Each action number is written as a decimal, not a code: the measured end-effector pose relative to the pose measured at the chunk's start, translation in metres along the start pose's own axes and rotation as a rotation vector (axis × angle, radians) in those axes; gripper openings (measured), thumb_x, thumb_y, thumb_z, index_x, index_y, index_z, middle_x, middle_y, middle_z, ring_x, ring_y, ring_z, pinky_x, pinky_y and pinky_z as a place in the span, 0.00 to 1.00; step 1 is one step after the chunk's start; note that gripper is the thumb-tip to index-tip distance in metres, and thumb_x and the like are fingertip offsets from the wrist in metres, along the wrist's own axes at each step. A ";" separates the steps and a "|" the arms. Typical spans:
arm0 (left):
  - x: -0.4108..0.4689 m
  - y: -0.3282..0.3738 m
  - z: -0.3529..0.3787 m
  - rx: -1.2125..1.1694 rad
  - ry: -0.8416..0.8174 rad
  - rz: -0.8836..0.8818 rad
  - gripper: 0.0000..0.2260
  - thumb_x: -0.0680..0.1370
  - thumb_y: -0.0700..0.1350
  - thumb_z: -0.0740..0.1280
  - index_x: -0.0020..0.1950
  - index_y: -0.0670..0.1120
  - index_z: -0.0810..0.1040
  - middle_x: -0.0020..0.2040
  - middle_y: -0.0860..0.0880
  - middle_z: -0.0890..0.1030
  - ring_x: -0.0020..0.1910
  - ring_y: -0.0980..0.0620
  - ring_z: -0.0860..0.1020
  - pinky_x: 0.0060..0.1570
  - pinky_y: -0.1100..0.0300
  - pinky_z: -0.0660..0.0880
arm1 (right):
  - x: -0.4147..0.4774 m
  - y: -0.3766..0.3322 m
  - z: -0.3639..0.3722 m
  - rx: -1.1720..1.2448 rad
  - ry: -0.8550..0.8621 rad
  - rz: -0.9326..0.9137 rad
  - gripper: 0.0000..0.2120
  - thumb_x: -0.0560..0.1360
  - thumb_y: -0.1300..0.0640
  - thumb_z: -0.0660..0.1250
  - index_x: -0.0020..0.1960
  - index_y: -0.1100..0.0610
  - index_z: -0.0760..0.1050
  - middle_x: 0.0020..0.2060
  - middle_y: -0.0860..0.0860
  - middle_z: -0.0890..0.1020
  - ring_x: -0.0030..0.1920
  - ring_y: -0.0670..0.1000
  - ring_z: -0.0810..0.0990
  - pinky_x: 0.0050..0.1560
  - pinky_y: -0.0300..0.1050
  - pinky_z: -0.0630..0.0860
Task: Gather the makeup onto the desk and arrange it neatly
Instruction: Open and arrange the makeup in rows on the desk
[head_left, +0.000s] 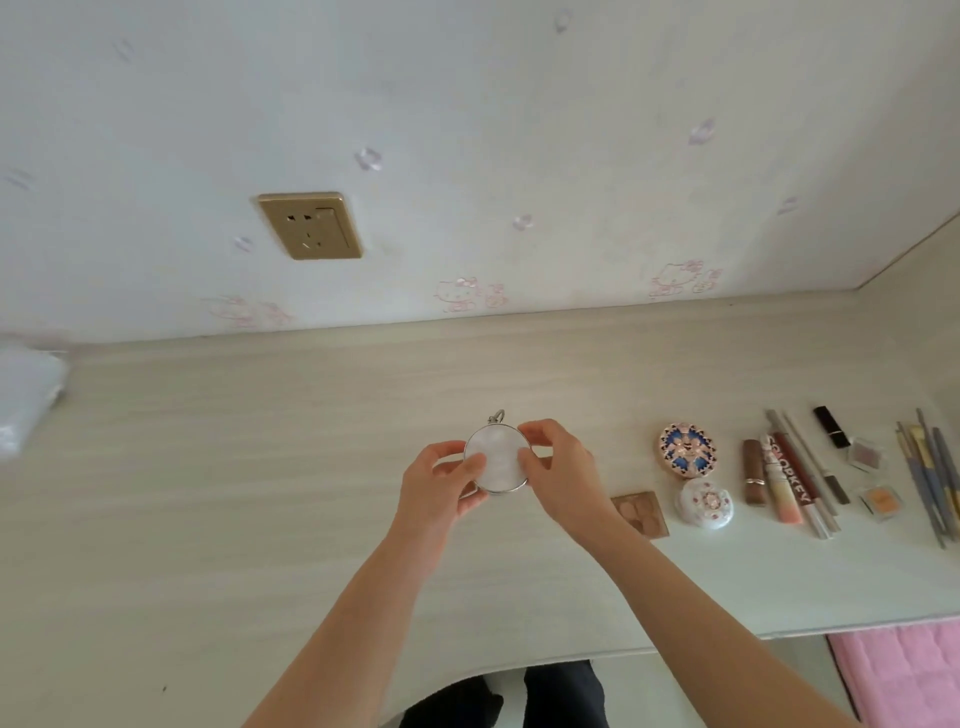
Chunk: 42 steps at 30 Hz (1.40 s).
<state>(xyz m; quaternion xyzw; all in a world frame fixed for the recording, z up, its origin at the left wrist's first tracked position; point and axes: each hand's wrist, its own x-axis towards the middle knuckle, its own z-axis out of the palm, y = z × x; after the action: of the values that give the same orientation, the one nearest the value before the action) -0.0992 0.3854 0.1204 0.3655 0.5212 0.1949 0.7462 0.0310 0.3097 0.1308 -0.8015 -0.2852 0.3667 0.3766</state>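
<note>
A round silver-rimmed compact (496, 460) with a pearly white lid and a small ring on top is held over the pale wooden desk (260, 493). My left hand (441, 480) grips its left edge and my right hand (558, 467) pinches its right edge. To the right lie a brown square palette (640, 512), a blue patterned round compact (688, 451), a white floral round case (705, 503), a brown lipstick (753, 472), a pink lip gloss tube (782, 480), thin pencils (810, 467), a black lipstick (830, 427), two small square eyeshadows (872, 478) and several brushes (930, 473).
A gold wall socket (310, 226) sits on the wallpapered wall behind the desk. A white plastic bag (26, 400) lies at the far left edge. A pink blanket (904, 675) shows below the desk's right front edge, and dark trouser legs (561, 696) below its curved cut-out.
</note>
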 end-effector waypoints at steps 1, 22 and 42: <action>0.001 0.001 -0.010 -0.003 -0.015 -0.008 0.11 0.75 0.37 0.70 0.57 0.41 0.76 0.50 0.38 0.82 0.48 0.42 0.83 0.48 0.52 0.81 | -0.002 -0.002 0.010 0.002 0.002 -0.004 0.13 0.78 0.61 0.60 0.61 0.53 0.72 0.54 0.44 0.78 0.48 0.45 0.79 0.41 0.27 0.69; 0.059 -0.021 -0.071 -0.070 -0.259 0.122 0.14 0.77 0.39 0.67 0.62 0.43 0.75 0.48 0.43 0.84 0.46 0.47 0.82 0.48 0.54 0.80 | 0.036 0.032 0.076 -0.105 0.068 -0.473 0.16 0.76 0.64 0.63 0.61 0.53 0.77 0.60 0.45 0.75 0.57 0.42 0.75 0.54 0.35 0.76; 0.019 -0.065 -0.119 0.218 -0.397 0.513 0.30 0.65 0.32 0.76 0.64 0.49 0.76 0.52 0.47 0.84 0.50 0.50 0.82 0.58 0.53 0.76 | -0.029 0.070 0.093 -0.186 -0.005 -0.714 0.22 0.75 0.57 0.69 0.68 0.52 0.72 0.64 0.45 0.72 0.60 0.39 0.73 0.58 0.29 0.72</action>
<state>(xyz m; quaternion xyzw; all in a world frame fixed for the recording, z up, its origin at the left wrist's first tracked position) -0.2070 0.3959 0.0368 0.5933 0.2745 0.2445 0.7162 -0.0474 0.2864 0.0434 -0.6815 -0.5799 0.1866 0.4054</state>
